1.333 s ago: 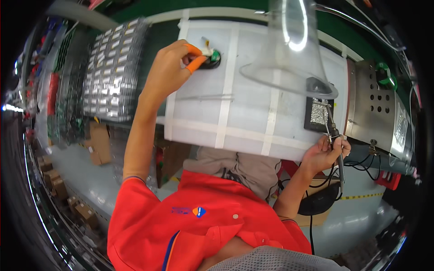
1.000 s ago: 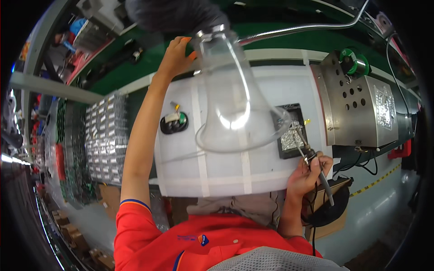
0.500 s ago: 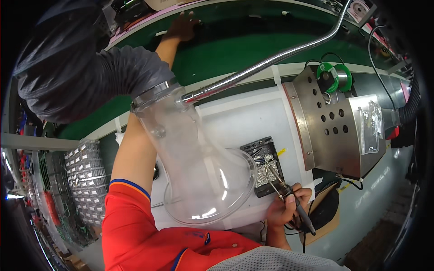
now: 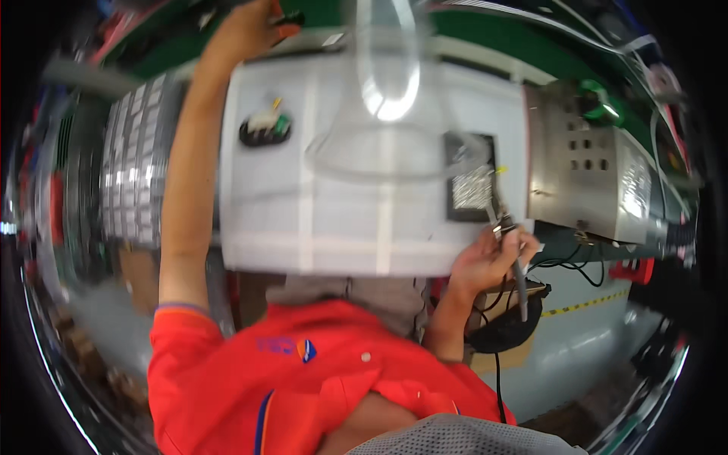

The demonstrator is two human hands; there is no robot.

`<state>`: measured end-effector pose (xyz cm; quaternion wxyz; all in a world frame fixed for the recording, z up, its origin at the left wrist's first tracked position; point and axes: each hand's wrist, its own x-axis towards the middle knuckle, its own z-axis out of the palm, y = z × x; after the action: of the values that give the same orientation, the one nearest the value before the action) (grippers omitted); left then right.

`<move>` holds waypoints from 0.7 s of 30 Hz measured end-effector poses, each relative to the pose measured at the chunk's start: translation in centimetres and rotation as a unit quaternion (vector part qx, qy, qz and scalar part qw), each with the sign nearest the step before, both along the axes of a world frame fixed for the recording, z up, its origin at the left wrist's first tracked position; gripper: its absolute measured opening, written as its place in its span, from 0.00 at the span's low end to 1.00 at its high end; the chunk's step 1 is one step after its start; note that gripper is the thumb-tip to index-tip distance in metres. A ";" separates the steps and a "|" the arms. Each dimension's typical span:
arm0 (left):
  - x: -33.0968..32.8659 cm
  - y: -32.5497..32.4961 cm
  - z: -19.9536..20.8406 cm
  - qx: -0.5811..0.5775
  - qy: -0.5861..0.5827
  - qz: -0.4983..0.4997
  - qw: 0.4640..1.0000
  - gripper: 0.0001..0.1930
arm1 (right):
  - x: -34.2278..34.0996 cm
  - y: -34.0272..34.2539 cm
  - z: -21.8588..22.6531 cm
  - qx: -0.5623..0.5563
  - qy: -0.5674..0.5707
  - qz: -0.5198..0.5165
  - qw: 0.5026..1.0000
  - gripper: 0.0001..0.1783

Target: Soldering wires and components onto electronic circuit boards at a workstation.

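Left hand [image 4: 244, 32] has drawn in across the green strip [image 4: 324, 15], a blurred dark piece [image 4: 291, 18] now pinched — picked up, not yet set down. Black-and-green part [image 4: 265, 136] sits on the bench [image 4: 265, 243], untouched; right hand [image 4: 487, 259] grips the soldering iron [image 4: 522, 292] — tip by the dark tray [image 4: 457, 214].

An electronics workshop: the right hand [image 4: 493, 256] holds a slim grey soldering iron [image 4: 521, 280], a perforated silver metal box [image 4: 561, 178] stands right of it, a clear funnel-shaped plastic hood [image 4: 390, 106] hangs between the hands, and stacked clear plastic trays [image 4: 135, 163] sit left of the left hand [image 4: 241, 34].
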<state>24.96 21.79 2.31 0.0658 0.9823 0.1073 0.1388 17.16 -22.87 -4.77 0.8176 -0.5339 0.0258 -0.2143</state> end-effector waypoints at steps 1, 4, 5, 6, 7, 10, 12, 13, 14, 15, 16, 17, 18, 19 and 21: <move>-7.0 -3.3 5.9 -0.060 0.009 0.040 0.997 0.16 | -0.1 0.6 0.5 0.018 -0.008 0.022 1.000 0.08; -18.7 -4.7 7.7 -0.326 0.109 0.021 0.939 0.24 | -0.2 1.8 1.0 0.002 -0.016 0.026 1.000 0.09; -20.9 -6.5 7.1 -0.302 0.098 -0.056 0.947 0.23 | -0.2 1.7 0.8 0.000 -0.013 0.035 0.999 0.09; -21.4 -9.1 5.5 -0.277 0.084 -0.148 0.946 0.22 | -0.3 1.5 0.7 -0.018 -0.020 0.020 0.999 0.09; -21.5 -12.3 4.7 -0.342 0.123 -0.138 0.921 0.22 | -0.4 1.5 0.7 -0.026 -0.024 0.017 0.999 0.09; -19.8 -18.9 -1.6 -0.235 -0.084 -0.196 0.948 0.20 | -0.8 1.9 0.4 -0.029 -0.027 0.021 0.999 0.10; -18.9 -20.4 -3.4 -0.200 -0.083 -0.167 0.962 0.22 | -0.8 1.7 0.4 -0.002 -0.011 -0.002 1.000 0.10; -19.0 -20.5 -3.3 -0.211 -0.074 -0.160 0.961 0.23 | -1.0 1.6 0.7 0.005 -0.017 0.017 1.000 0.10; -19.9 -19.7 -2.7 -0.219 -0.100 -0.165 0.957 0.22 | -1.0 1.5 0.6 -0.002 -0.022 0.027 0.999 0.10; -21.0 -18.3 -1.8 -0.239 -0.126 -0.134 0.954 0.20 | -1.0 1.2 0.6 -0.014 -0.026 0.030 0.999 0.10; -22.2 -16.1 -0.8 -0.258 -0.151 -0.105 0.948 0.18 | -0.9 1.3 0.5 -0.009 -0.023 0.033 0.999 0.10; -24.0 -13.5 0.7 -0.216 -0.155 -0.041 0.963 0.18 | -1.0 1.2 0.6 -0.010 -0.025 0.026 0.999 0.10; -25.9 -10.2 1.8 -0.175 -0.159 0.022 0.972 0.18 | -1.0 1.1 0.7 -0.013 -0.028 0.015 0.999 0.10; -27.7 -6.4 1.7 -0.070 -0.152 0.082 0.982 0.17 | -0.9 1.4 0.8 -0.033 -0.029 0.004 0.999 0.12; -31.5 0.4 1.8 -0.093 -0.167 0.198 0.961 0.19 | -0.7 1.5 0.8 -0.029 -0.027 0.010 0.999 0.12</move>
<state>-6.49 22.22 4.09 0.1448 0.8939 0.2998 0.3002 16.46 -21.35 -3.96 0.8044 -0.5513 -0.0072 -0.2211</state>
